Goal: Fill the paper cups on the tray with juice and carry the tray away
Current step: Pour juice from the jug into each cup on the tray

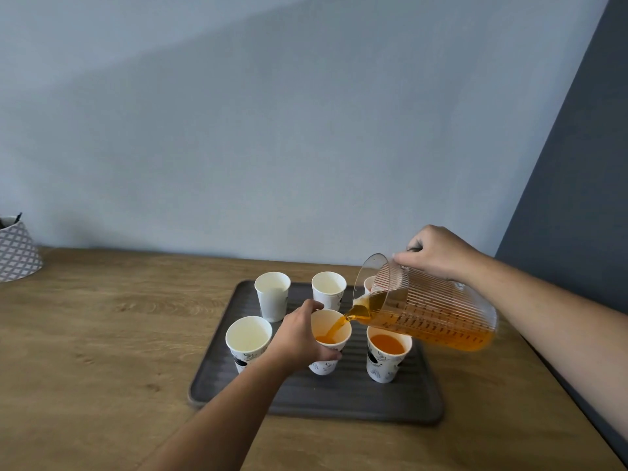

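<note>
A dark ribbed tray [339,399] lies on the wooden table and carries several white paper cups. My right hand [438,254] grips the handle of a clear ribbed jug [431,317] of orange juice, tilted left. A stream of juice runs from its spout into the front middle cup [334,326]. My left hand [299,338] is wrapped around that cup's left side. The front right cup [387,358] holds juice. The front left cup [248,339] and two back cups [273,295] [329,288] look empty. Another back cup [368,285] is mostly hidden behind the jug.
The wooden table [102,334] stands against a pale blue wall. A grey-and-white patterned container [17,249] sits at the far left edge. A dark panel [577,198] rises at the right, close to the table's right edge.
</note>
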{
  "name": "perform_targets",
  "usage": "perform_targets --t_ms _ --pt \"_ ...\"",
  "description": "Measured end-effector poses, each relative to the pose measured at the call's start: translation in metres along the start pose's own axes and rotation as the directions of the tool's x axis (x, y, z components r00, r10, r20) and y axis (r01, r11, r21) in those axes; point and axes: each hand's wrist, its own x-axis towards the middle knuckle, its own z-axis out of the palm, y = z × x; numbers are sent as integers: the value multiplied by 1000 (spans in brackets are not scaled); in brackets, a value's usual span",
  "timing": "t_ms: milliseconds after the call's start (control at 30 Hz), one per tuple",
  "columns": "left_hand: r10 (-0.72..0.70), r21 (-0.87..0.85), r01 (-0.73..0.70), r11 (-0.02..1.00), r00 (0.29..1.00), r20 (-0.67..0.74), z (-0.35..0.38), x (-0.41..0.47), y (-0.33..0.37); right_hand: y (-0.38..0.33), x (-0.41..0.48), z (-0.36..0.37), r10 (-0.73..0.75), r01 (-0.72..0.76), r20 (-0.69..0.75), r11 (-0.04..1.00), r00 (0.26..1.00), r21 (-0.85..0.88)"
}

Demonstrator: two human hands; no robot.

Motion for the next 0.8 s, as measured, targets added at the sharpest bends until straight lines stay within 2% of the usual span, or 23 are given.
perform_targets --t_ms 800 --pt "-10 -66 8 998 1000 -17 3 1 -2 4 7 8 4 -4 -14 1000 1000 3"
